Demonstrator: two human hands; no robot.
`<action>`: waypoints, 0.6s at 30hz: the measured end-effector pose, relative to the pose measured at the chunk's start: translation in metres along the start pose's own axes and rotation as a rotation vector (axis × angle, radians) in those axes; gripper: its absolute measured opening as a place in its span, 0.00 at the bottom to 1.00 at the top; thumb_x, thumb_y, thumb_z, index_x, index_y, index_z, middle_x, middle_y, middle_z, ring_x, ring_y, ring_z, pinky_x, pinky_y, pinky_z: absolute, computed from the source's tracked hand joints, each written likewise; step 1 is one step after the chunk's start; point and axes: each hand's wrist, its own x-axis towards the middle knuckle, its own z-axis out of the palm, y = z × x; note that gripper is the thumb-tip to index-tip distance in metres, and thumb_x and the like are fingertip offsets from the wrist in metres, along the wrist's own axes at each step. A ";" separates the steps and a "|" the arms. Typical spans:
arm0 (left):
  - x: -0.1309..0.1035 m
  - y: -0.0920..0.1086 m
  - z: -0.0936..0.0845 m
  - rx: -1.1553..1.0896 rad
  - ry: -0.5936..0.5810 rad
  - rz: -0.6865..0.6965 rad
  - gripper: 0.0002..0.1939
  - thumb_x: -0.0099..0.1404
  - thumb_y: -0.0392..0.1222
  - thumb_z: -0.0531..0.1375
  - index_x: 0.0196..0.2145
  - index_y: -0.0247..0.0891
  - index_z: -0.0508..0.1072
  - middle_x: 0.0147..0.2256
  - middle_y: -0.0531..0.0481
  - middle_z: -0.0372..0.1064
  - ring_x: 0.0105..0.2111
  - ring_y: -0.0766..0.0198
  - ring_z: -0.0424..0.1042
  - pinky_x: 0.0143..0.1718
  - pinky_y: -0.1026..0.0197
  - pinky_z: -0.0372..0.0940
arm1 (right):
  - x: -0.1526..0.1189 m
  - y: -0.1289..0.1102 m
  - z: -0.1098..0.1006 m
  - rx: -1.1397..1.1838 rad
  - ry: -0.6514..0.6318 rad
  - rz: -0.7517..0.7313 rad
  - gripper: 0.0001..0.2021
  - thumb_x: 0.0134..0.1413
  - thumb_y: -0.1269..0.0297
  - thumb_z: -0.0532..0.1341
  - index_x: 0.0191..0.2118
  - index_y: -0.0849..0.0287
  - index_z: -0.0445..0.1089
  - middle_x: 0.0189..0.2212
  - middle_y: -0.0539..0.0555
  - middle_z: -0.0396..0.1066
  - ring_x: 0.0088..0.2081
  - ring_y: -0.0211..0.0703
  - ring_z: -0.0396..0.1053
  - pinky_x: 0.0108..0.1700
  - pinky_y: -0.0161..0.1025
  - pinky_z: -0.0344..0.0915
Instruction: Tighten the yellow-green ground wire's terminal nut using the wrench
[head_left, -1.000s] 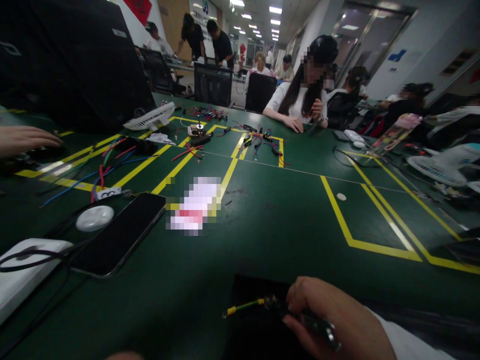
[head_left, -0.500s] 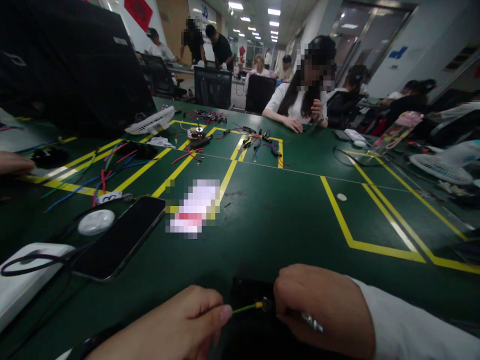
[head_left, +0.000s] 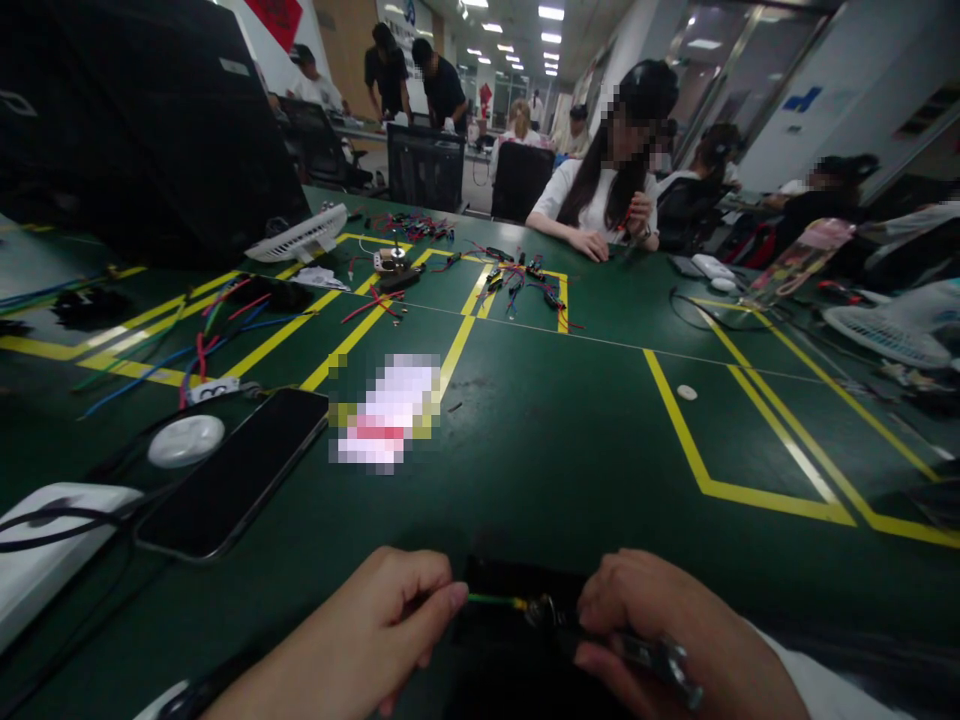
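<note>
Near the bottom centre, my left hand [head_left: 405, 620] pinches a thin yellow-green wire [head_left: 495, 601] between thumb and forefinger. The wire runs right to a small metal piece at its end. My right hand [head_left: 645, 620] is closed round a metal hand tool [head_left: 660, 660], whose dark and shiny parts show below the fingers. The tool's front end touches or lies close beside the wire's right end; blur hides which. A black object lies under and between both hands.
A black phone [head_left: 236, 475], a white round case [head_left: 186, 441] and a white power strip [head_left: 56, 540] lie left. Loose wires [head_left: 517, 280] and a small motor [head_left: 394, 262] lie farther back. A person [head_left: 600, 200] sits across the green table [head_left: 540, 440].
My right hand has moved slightly right and turned, showing more of the tool. The wire now lies flatter. At far left, another hand has left the view.
</note>
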 end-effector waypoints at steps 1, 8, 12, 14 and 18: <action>0.000 -0.001 0.000 0.010 0.007 0.005 0.24 0.73 0.58 0.50 0.26 0.38 0.63 0.21 0.58 0.61 0.14 0.73 0.60 0.13 0.73 0.51 | 0.002 -0.001 0.001 -0.008 -0.002 0.004 0.07 0.48 0.75 0.64 0.31 0.56 0.69 0.26 0.51 0.73 0.28 0.45 0.70 0.27 0.37 0.66; 0.001 -0.002 0.000 0.042 0.010 0.026 0.25 0.73 0.59 0.49 0.26 0.38 0.63 0.21 0.58 0.62 0.14 0.73 0.61 0.13 0.73 0.51 | 0.011 0.001 0.001 -0.032 -0.116 -0.019 0.05 0.52 0.75 0.62 0.31 0.58 0.68 0.28 0.51 0.72 0.29 0.44 0.68 0.31 0.38 0.63; 0.000 -0.002 -0.001 0.047 0.006 0.019 0.24 0.73 0.58 0.50 0.25 0.38 0.63 0.21 0.58 0.61 0.14 0.72 0.61 0.13 0.73 0.51 | 0.019 0.010 -0.007 0.019 -0.215 -0.153 0.05 0.54 0.75 0.61 0.33 0.57 0.66 0.30 0.51 0.72 0.30 0.42 0.66 0.32 0.38 0.59; 0.001 -0.002 -0.001 0.049 0.010 0.014 0.24 0.73 0.58 0.50 0.25 0.38 0.63 0.20 0.58 0.60 0.14 0.73 0.61 0.12 0.73 0.50 | 0.024 0.015 -0.011 0.035 -0.237 -0.241 0.05 0.54 0.74 0.60 0.34 0.57 0.65 0.30 0.51 0.72 0.30 0.41 0.66 0.33 0.38 0.57; 0.001 -0.001 -0.001 0.042 0.015 0.008 0.25 0.73 0.58 0.50 0.25 0.38 0.62 0.20 0.58 0.60 0.13 0.73 0.59 0.12 0.73 0.48 | 0.038 0.017 -0.018 -0.010 -0.333 -0.364 0.06 0.53 0.74 0.61 0.35 0.57 0.65 0.29 0.49 0.72 0.29 0.41 0.65 0.33 0.39 0.56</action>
